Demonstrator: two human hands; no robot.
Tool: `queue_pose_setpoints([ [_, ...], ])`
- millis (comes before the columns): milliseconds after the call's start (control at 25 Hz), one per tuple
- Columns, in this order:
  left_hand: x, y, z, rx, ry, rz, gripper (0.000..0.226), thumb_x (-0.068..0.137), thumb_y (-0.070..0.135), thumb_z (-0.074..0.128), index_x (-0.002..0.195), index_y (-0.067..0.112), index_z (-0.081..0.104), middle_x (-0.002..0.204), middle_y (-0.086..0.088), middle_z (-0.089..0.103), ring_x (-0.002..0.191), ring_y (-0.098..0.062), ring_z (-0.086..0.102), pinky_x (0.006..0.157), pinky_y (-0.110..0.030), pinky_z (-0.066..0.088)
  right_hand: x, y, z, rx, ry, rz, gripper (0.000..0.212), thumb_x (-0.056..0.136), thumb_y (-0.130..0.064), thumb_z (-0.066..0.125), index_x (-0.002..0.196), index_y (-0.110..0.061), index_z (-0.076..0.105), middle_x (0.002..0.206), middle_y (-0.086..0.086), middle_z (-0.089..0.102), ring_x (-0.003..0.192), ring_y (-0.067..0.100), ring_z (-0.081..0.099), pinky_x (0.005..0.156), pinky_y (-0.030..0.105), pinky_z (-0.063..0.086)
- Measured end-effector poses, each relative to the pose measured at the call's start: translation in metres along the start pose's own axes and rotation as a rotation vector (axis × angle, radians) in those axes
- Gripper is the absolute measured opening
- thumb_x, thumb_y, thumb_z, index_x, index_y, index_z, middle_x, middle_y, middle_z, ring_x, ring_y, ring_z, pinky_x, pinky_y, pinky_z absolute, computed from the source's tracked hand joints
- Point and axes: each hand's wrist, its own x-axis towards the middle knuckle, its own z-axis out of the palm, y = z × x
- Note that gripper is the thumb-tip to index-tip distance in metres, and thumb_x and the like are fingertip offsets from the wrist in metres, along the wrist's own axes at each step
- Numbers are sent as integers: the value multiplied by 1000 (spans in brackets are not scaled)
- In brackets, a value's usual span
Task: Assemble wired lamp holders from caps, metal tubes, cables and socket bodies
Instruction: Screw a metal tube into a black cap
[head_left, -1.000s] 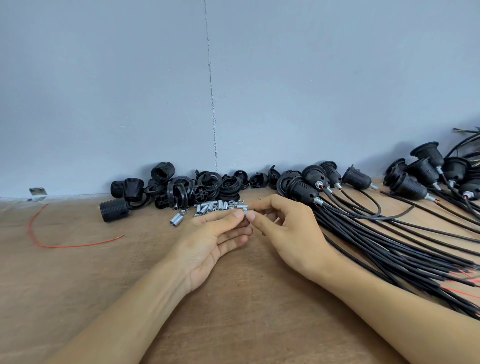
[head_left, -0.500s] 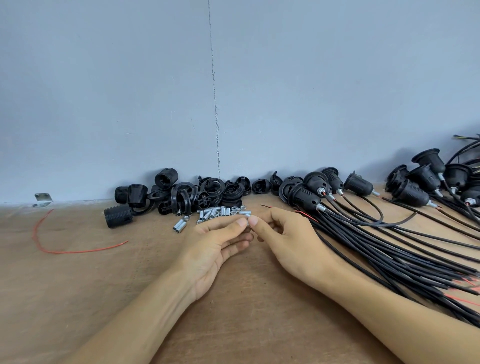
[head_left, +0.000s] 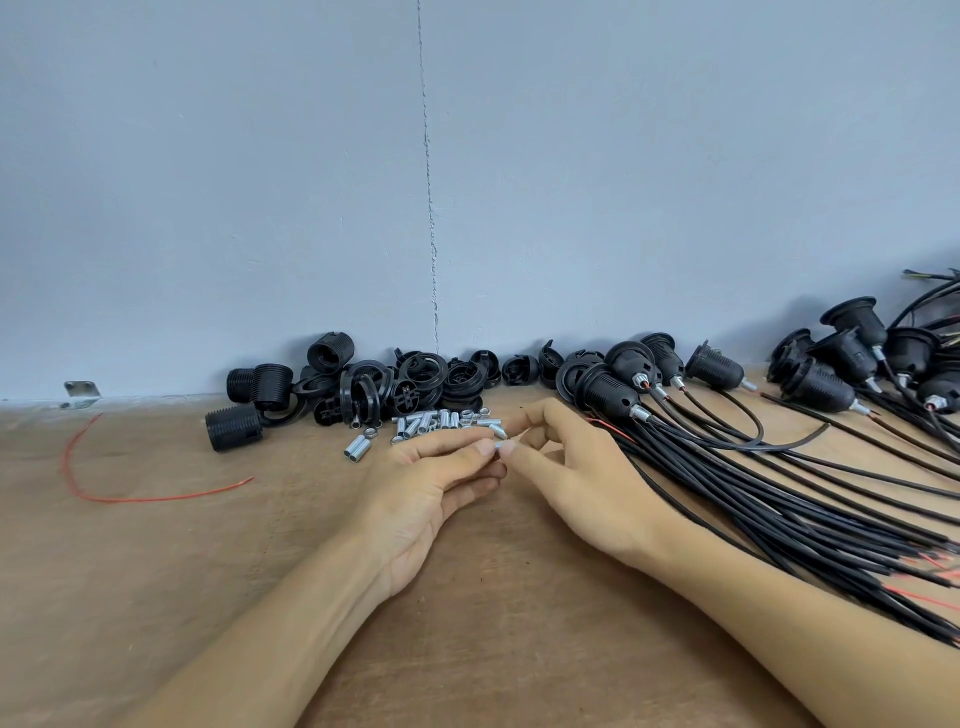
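Over the last second the two hands draw a little back from the pile of metal tubes (head_left: 441, 420) toward the person, and a single metal tube (head_left: 502, 446) now shows between the fingertips, just right of the pile and nearer the person. The left hand (head_left: 431, 488) pinches one end and the right hand (head_left: 576, 478) the other, its remaining fingers loosely curled. Whether the second tube just behind it is held or lies at the pile's edge, I cannot tell. This likely means one tube has been picked out for the next holder, with cap and cable yet to join it. Behind the pile, black caps (head_left: 415, 382) heap against the wall (head_left: 260, 182); left of it lie threaded socket bodies (head_left: 234, 426) and, farther left, a loose red wire (head_left: 156, 499). To the right, cables (head_left: 779, 499) fan across the brown wooden desk (head_left: 156, 597) from finished holders (head_left: 608, 395). The wall is plain grey-blue with a vertical crack (head_left: 428, 208).
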Motion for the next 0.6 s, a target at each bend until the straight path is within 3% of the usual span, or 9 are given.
queue_pose_setpoints([
  [40,0,0,0,0,2,2,29,67,7,79,95,1,81,100,-23,76,82,-23,76,70,-23,60,0,1,0,-20,3,-30,10,96,-35,61,91,-27,64,76,-11,65,64,6,54,64,23,44],
  [120,-1,-1,1,10,5,8,29,66,7,80,95,1,81,98,-22,77,83,-23,76,70,-23,60,3,3,0,-88,43,-56,33,100,-44,54,73,-25,62,62,-15,58,57,3,48,61,26,41],
  [200,0,-1,1,14,12,10,28,65,7,81,92,3,81,96,-21,77,83,-23,76,70,-23,60,5,6,-3,-108,53,-7,48,99,-57,43,72,-23,64,62,-11,60,59,5,52,63,29,43],
  [320,-1,-1,2,12,6,12,27,64,6,80,90,2,81,97,-22,77,82,-23,76,69,-23,60,5,7,-6,-63,-21,-27,23,96,-47,57,87,-29,67,75,-12,66,63,4,55,61,20,43],
  [440,0,-1,2,29,4,18,25,63,7,80,87,4,82,93,-19,77,81,-22,76,69,-23,60,8,6,-6,-83,35,-2,52,100,-55,44,68,-20,67,61,-9,61,54,1,49,57,17,38],
  [480,1,-1,2,28,6,19,25,63,7,80,88,4,82,92,-18,77,81,-22,76,69,-23,60,8,6,-7,-55,37,17,52,99,-56,43,72,-19,67,64,-5,62,55,1,49,57,17,38],
  [600,1,-2,1,12,7,22,21,68,2,79,88,2,81,94,-21,77,81,-23,77,69,-23,59,5,4,-9,-21,-55,-34,21,95,-41,62,87,-23,68,76,-3,65,55,2,49,57,16,39],
])
